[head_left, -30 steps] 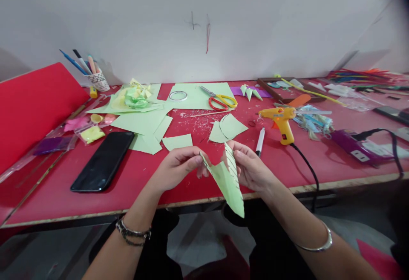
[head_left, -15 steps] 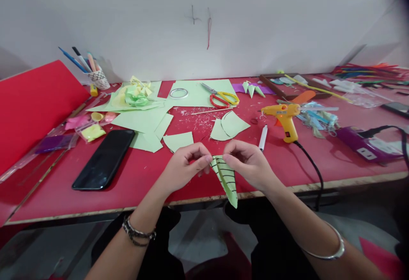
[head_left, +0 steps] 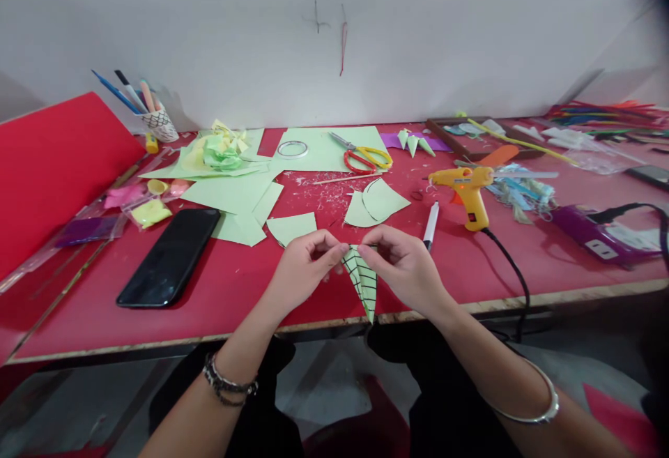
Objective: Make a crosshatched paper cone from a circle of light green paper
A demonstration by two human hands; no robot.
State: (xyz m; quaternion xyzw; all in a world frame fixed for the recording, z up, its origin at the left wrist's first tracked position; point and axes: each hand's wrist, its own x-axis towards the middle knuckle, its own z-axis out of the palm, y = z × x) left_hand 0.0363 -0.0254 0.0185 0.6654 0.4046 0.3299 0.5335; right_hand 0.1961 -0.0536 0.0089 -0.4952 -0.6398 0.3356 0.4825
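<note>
A light green paper cone (head_left: 364, 284) with black stripes hangs point down at the table's front edge. My left hand (head_left: 308, 266) pinches its upper left rim between thumb and fingers. The upper right rim is pinched by my right hand (head_left: 400, 263). Just beyond my hands lie cut green paper pieces: a single one (head_left: 293, 227) on the left and overlapping ones (head_left: 377, 203) with a black curved line. A white marker (head_left: 431, 224) rests beside my right hand.
Left: a black phone (head_left: 170, 257), green sheets (head_left: 230, 196) and a pen cup (head_left: 159, 123). Behind: scissors (head_left: 360, 153), a silver ring (head_left: 293, 150) and small green cones (head_left: 412, 143). Right: a yellow glue gun (head_left: 469, 193) with a black cord, and a purple power strip (head_left: 601, 238).
The striped cone has turned so that its tip points more straight down, with its opening looking narrower. My right hand has shifted slightly left and up. Both hands keep their pinch.
</note>
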